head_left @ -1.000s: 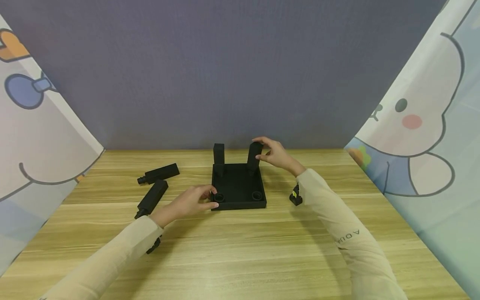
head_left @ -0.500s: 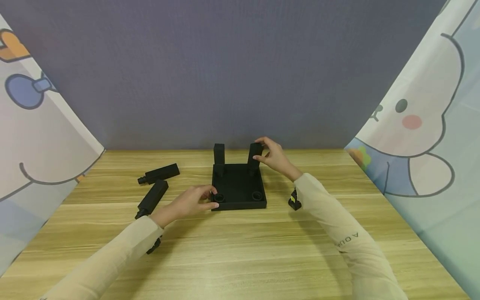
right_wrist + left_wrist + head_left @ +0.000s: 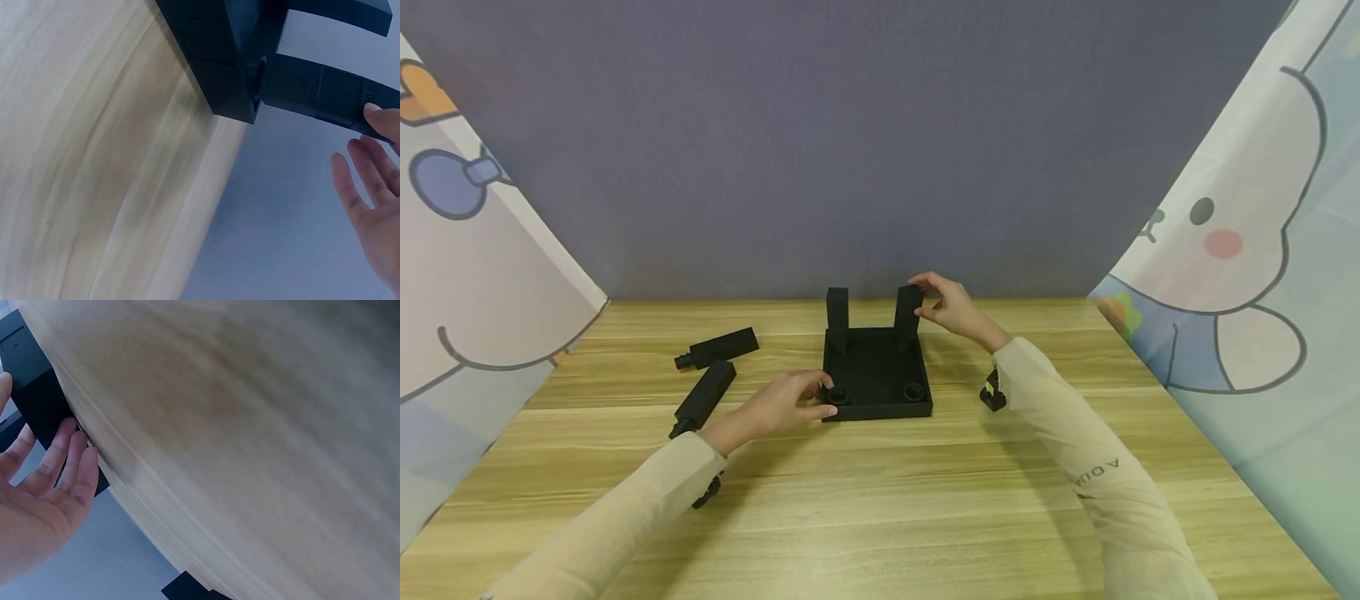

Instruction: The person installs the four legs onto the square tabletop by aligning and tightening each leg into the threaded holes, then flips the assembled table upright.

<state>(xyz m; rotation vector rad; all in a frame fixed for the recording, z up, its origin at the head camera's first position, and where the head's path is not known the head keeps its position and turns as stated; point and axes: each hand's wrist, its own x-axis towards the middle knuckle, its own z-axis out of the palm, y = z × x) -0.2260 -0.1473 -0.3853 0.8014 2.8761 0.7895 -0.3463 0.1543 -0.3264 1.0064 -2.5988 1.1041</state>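
Note:
A black square tabletop (image 3: 880,367) lies upside down on the wooden table, with round sockets in its near corners. Two black square legs rise from its far corners: the left leg (image 3: 837,310) stands upright, and the right leg (image 3: 907,308) leans a little outward. My right hand (image 3: 953,308) pinches that right leg near its top, thumb on the near side. In the right wrist view, the thumb lies against the leg's end. My left hand (image 3: 786,400) holds the tabletop's near left corner, beside the left socket (image 3: 838,395). Its fingers lie along the tabletop's side (image 3: 44,403) in the left wrist view.
Two loose black legs, a far leg (image 3: 724,347) and a nearer leg (image 3: 703,397), lie left of the tabletop with their threaded ends pointing left. The nearer one is close beside my left wrist. A grey panel (image 3: 850,167) stands behind the table, and printed cloths flank it.
My right thumb and fingers shift slightly about the right leg, and the right wrist swings in and back out. The left hand and the tabletop stay in place.

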